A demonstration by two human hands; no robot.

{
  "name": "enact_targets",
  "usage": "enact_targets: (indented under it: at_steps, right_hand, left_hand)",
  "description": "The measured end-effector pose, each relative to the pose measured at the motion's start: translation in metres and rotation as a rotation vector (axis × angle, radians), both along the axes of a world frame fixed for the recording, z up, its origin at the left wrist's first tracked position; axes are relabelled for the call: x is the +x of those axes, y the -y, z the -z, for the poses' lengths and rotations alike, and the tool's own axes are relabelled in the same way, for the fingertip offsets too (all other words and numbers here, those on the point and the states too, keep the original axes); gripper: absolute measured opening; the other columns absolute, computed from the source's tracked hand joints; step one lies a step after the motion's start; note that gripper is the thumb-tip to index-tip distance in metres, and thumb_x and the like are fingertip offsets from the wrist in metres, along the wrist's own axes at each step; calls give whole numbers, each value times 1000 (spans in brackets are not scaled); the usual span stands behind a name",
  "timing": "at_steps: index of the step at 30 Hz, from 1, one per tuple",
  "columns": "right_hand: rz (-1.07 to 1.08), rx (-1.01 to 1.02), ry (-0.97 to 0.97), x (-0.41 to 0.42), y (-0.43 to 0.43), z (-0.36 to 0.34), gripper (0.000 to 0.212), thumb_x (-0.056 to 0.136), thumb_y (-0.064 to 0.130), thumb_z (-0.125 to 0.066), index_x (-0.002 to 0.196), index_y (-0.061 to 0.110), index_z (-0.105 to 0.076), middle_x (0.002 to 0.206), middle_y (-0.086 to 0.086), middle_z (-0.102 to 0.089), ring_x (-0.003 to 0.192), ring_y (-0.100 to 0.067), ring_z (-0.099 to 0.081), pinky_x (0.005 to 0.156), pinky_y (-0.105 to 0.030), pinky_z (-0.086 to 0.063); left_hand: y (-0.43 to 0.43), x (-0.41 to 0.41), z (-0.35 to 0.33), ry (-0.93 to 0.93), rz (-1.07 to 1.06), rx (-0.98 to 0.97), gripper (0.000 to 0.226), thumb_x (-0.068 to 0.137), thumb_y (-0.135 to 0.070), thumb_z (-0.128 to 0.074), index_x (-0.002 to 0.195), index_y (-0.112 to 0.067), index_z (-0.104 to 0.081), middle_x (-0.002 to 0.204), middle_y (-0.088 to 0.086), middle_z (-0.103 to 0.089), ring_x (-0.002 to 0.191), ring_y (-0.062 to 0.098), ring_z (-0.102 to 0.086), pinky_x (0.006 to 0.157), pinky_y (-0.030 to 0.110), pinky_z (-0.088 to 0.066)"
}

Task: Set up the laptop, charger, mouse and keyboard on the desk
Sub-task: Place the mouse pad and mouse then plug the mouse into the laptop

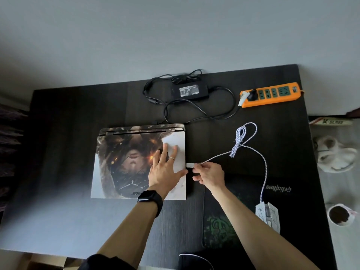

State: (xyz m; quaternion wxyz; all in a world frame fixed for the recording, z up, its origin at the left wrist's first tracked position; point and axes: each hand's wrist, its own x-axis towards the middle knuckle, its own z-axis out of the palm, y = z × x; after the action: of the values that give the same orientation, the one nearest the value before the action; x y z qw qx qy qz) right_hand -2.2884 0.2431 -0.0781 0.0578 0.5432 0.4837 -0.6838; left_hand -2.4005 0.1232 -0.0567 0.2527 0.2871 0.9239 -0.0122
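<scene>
Forearms cross the near edge of the surface (68,114), watch (149,196) on the left one. Left hand (165,172) lies flat with fingers spread on the closed laptop (124,162) lid near its right edge, bracing it and gripping nothing. Right hand (209,174) pinches the white USB plug (190,165) of the mouse cable (241,137) between thumb and fingertips, just beside the laptop's right side. Key relation: the plug's long axis runs left-right, tip pointing left at the laptop's side edge and nearly touching it. Can't tell if it's lined up with a port, since the side face is hidden from above. I'd say the right hand does the insert and the left only holds the laptop against the push. Cable is bundled midway, then runs to the mouse (268,215) on the mouse pad (224,230), near right. Charger (190,91) sits at the far edge, lead apparently into the laptop's rear, other end toward the orange power strip (272,94) at the far right corner. No keyboard in view. Lid not yet opened.
</scene>
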Motion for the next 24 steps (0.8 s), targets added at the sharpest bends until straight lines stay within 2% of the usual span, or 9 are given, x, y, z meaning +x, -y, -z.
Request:
enact_targets:
  at_steps: [3, 5, 7, 9, 11, 15, 17, 19, 24]
  right_hand:
    - [-187, 77, 33, 16, -3, -12, 11, 90, 26, -66, 87, 17, -73, 83, 0, -77, 59, -11, -72, 57, -26, -52]
    - [-229, 293, 52, 44, -2, -27, 10, 91, 31, -64, 91, 23, -71, 81, 7, -75, 63, -8, -72, 68, -25, -54]
    - [-195, 515, 98, 86, -2, -44, 7, 92, 33, -66, 95, 27, -68, 79, 13, -72, 71, -6, -69, 72, -22, -50]
    - [-135, 683, 197, 133, 1, -57, 12, 90, 33, -69, 100, 30, -65, 84, 14, -67, 79, -8, -65, 71, -22, -43]
    - [-80, 786, 302, 176, 5, -59, 27, 85, 37, -73, 108, 26, -62, 96, 8, -62, 91, -18, -62, 75, -28, -42]
    - [-189, 598, 564, 233, 20, -46, 88, 74, 55, -77, 142, 12, -41, 138, -14, -45, 128, -35, -44, 103, -46, -39]
    - [-248, 513, 602, 244, 31, -40, 102, 72, 60, -77, 149, 11, -31, 145, -17, -36, 134, -39, -39, 106, -49, -37]
    - [-290, 535, 600, 250, 39, -32, 96, 74, 59, -76, 145, 10, -33, 141, -18, -39, 130, -39, -40, 103, -48, -39]
    - [-311, 701, 578, 248, 41, -24, 74, 76, 52, -77, 126, 7, -46, 121, -16, -52, 109, -35, -52, 86, -45, -48]
  left_hand:
    - [-5, 4, -7, -2, 34, -96, 87, 92, -61, -50, 157, -34, 1, 165, 1, 12, 152, 31, 1, 116, 46, -28]
    - [-5, 17, -9, -32, 82, -59, 79, 96, -53, -48, 158, -29, -4, 165, 8, 1, 150, 33, -11, 117, 45, -26]
    - [0, 40, -12, -64, 113, 63, 74, 93, -39, -56, 156, -20, -23, 161, 12, -23, 142, 33, -32, 112, 45, -35]
    - [8, 71, -11, -81, 138, 201, 66, 82, -28, -67, 143, -13, -46, 145, 11, -46, 127, 33, -50, 100, 45, -46]
    - [18, 103, -9, -35, 139, 262, 56, 78, -23, -68, 131, -13, -55, 131, 7, -53, 116, 31, -56, 90, 44, -50]
    - [28, 151, -7, 285, -135, 162, 56, 88, -28, -57, 140, -15, -41, 131, 7, -47, 120, 30, -50, 92, 45, -47]
    - [31, 163, -6, 435, -341, 124, 53, 91, -29, -58, 137, -11, -39, 130, 14, -50, 121, 35, -51, 95, 44, -45]
    - [37, 172, -3, 499, -433, 128, 44, 92, -26, -59, 129, -10, -44, 125, 16, -56, 116, 36, -55, 93, 40, -45]
    - [51, 187, 2, 479, -523, 93, 29, 94, -26, -57, 117, -9, -55, 120, 17, -62, 112, 35, -58, 89, 37, -46]
